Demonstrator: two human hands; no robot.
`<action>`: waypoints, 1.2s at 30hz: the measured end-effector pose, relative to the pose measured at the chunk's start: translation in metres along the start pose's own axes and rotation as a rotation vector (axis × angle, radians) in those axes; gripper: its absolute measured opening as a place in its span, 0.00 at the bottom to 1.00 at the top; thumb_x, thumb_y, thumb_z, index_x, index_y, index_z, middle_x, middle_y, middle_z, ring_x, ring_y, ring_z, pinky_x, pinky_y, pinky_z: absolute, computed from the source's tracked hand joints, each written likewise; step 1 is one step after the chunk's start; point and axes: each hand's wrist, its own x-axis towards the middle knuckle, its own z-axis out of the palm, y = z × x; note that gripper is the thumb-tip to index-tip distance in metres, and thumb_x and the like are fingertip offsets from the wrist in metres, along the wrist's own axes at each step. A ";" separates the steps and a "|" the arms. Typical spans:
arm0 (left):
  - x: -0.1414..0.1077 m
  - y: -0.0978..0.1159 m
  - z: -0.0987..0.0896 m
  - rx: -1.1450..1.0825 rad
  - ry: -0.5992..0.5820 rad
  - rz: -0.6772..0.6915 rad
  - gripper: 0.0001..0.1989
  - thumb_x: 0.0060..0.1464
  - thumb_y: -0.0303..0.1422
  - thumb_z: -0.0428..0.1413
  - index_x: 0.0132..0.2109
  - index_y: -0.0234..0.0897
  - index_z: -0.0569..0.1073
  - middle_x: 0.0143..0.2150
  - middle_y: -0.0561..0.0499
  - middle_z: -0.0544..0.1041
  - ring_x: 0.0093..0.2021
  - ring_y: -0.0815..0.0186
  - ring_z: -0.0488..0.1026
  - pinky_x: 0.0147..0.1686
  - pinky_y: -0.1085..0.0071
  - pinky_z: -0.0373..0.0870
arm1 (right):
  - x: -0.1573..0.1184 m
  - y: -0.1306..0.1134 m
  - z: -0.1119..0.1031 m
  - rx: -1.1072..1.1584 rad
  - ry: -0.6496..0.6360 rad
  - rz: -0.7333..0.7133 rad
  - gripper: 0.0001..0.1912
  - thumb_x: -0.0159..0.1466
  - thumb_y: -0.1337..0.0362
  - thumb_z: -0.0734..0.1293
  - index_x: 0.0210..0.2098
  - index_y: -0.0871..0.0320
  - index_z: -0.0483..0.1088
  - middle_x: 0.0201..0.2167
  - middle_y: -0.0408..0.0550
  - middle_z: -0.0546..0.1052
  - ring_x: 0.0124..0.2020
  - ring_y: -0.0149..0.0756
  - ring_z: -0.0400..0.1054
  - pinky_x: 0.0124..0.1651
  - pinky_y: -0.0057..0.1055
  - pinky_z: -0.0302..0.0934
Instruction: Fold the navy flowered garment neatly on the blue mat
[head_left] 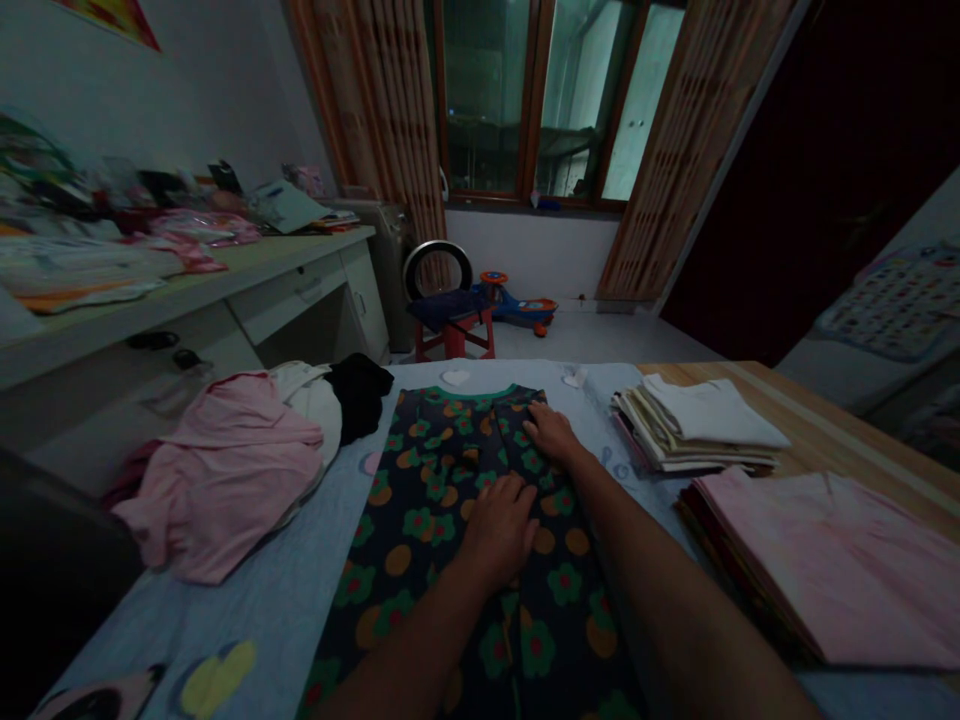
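A dark garment [416,560] with green flowers and orange dots lies spread on the bed, its green-edged neckline at the far end. Its right side is folded inward, leaving a lengthwise edge near the middle. My left hand [501,530] rests on the middle of the cloth beside that edge, fingers together and slightly bent, not gripping. Farther away, my right hand [553,434] lies with fingers stretched out on the folded part, near the upper right corner. Neither hand visibly holds anything.
To the left sits a loose heap with a pink garment [236,460] and a black cloth [360,395]. On the right are a folded stack topped in white [720,412] and another topped in pink [840,560]. A cluttered desk [300,260] stands at left; a red stool [455,342] is beyond the bed.
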 end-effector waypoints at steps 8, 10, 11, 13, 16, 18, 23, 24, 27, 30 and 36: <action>0.003 -0.003 0.004 -0.040 -0.009 0.002 0.18 0.59 0.33 0.54 0.56 0.40 0.68 0.55 0.46 0.69 0.57 0.55 0.64 0.56 0.55 0.64 | 0.043 0.032 -0.013 0.016 0.151 0.154 0.24 0.67 0.72 0.53 0.58 0.63 0.68 0.55 0.58 0.73 0.57 0.40 0.64 0.60 0.34 0.54; 0.003 -0.003 0.003 -0.045 -0.010 -0.007 0.18 0.59 0.33 0.54 0.56 0.40 0.69 0.55 0.46 0.69 0.57 0.54 0.64 0.56 0.55 0.64 | 0.055 0.040 -0.019 0.000 0.116 0.175 0.25 0.64 0.73 0.55 0.59 0.63 0.69 0.52 0.59 0.75 0.54 0.42 0.67 0.57 0.34 0.57; 0.003 -0.003 0.003 -0.049 -0.013 -0.011 0.18 0.59 0.33 0.54 0.56 0.40 0.69 0.55 0.46 0.69 0.56 0.54 0.64 0.56 0.55 0.64 | 0.060 0.043 -0.021 -0.007 0.088 0.173 0.25 0.63 0.73 0.57 0.57 0.62 0.71 0.50 0.58 0.76 0.53 0.43 0.68 0.56 0.34 0.59; 0.003 -0.002 0.002 -0.058 -0.019 -0.016 0.18 0.58 0.33 0.54 0.56 0.41 0.69 0.55 0.46 0.69 0.57 0.54 0.64 0.56 0.54 0.64 | 0.070 0.047 -0.026 -0.020 0.027 0.146 0.23 0.61 0.72 0.61 0.53 0.59 0.75 0.46 0.55 0.77 0.50 0.43 0.70 0.53 0.33 0.60; 0.003 -0.002 0.001 -0.066 -0.028 -0.024 0.19 0.59 0.33 0.54 0.57 0.41 0.69 0.56 0.45 0.69 0.57 0.54 0.64 0.58 0.53 0.64 | 0.082 0.050 -0.031 -0.035 -0.054 0.071 0.20 0.58 0.72 0.64 0.48 0.58 0.77 0.45 0.52 0.78 0.46 0.40 0.71 0.50 0.29 0.61; 0.004 -0.001 0.000 -0.068 -0.037 -0.031 0.19 0.59 0.34 0.53 0.57 0.41 0.69 0.57 0.45 0.69 0.58 0.53 0.64 0.59 0.51 0.63 | 0.089 0.049 -0.033 -0.044 -0.098 0.016 0.19 0.57 0.72 0.65 0.46 0.58 0.78 0.44 0.51 0.78 0.45 0.39 0.71 0.48 0.28 0.61; 0.003 0.000 0.001 -0.074 -0.051 -0.049 0.19 0.59 0.34 0.52 0.58 0.41 0.68 0.59 0.44 0.68 0.59 0.52 0.63 0.60 0.49 0.62 | 0.104 0.047 -0.035 -0.098 -0.189 -0.064 0.21 0.54 0.76 0.65 0.44 0.54 0.78 0.46 0.49 0.77 0.46 0.37 0.70 0.48 0.27 0.61; 0.002 0.000 0.001 -0.078 -0.053 -0.051 0.19 0.59 0.34 0.52 0.58 0.41 0.68 0.59 0.44 0.68 0.60 0.52 0.63 0.60 0.49 0.62 | 0.107 0.048 -0.036 -0.116 -0.202 -0.066 0.21 0.53 0.77 0.65 0.43 0.54 0.79 0.47 0.50 0.77 0.47 0.38 0.70 0.49 0.28 0.61; 0.002 0.000 0.001 -0.086 -0.060 -0.059 0.19 0.59 0.33 0.52 0.58 0.41 0.68 0.59 0.44 0.68 0.60 0.52 0.63 0.61 0.48 0.61 | 0.111 0.053 -0.041 -0.171 -0.229 -0.049 0.17 0.54 0.75 0.66 0.40 0.55 0.80 0.49 0.54 0.75 0.48 0.43 0.70 0.52 0.35 0.61; 0.003 0.001 0.000 -0.082 -0.072 -0.064 0.19 0.59 0.33 0.52 0.58 0.42 0.68 0.59 0.44 0.68 0.60 0.52 0.63 0.61 0.48 0.61 | 0.112 0.057 -0.045 -0.192 -0.240 -0.043 0.13 0.55 0.72 0.69 0.39 0.54 0.80 0.49 0.56 0.75 0.49 0.46 0.69 0.54 0.40 0.60; 0.003 0.001 0.002 -0.086 -0.060 -0.067 0.19 0.60 0.34 0.52 0.58 0.42 0.68 0.60 0.45 0.68 0.61 0.52 0.62 0.62 0.48 0.61 | 0.110 0.061 -0.048 -0.121 -0.245 -0.079 0.13 0.55 0.69 0.70 0.39 0.53 0.80 0.46 0.50 0.78 0.47 0.40 0.70 0.52 0.30 0.61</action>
